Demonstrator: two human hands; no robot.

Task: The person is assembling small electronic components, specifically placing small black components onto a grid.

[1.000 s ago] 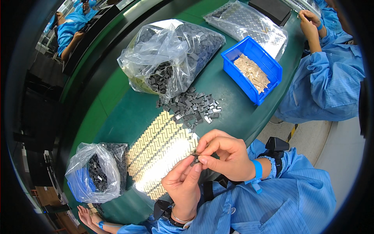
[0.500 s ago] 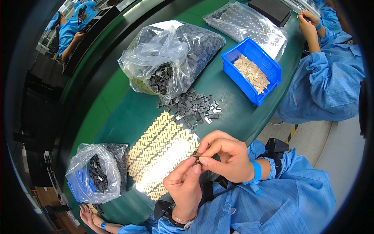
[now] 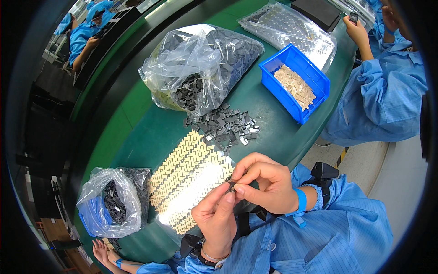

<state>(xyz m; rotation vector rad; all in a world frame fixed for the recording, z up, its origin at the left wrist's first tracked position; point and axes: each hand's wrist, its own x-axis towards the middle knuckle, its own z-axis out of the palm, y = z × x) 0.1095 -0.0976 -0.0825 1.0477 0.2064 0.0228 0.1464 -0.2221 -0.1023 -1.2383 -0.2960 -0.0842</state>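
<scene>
Between my fingertips is a small black plastic piece (image 3: 231, 186), pinched from both sides. My left hand (image 3: 216, 219) grips it with thumb and forefinger from below. From the right, my right hand (image 3: 264, 185) closes thumb and fingers on the same piece, hiding much of it. Just beyond my hands lies a sheet (image 3: 182, 176) covered in rows of cream-coloured, angled strips, with strong glare across its middle. A loose heap of small black pieces (image 3: 223, 125) touches the sheet's far end.
A clear bag of black pieces (image 3: 200, 64) stands behind the heap. Right of it sits a blue bin (image 3: 273, 68) of flat tan pieces. Another open bag (image 3: 132, 214) is at left. Clear-wrapped trays (image 3: 292, 27) lie far back. Co-workers sit at right and lower left.
My hands stay nearly still, with the black piece slightly turned and more visible between the fingertips. The co-worker's hands at the upper right have moved apart, one raising a small dark object.
</scene>
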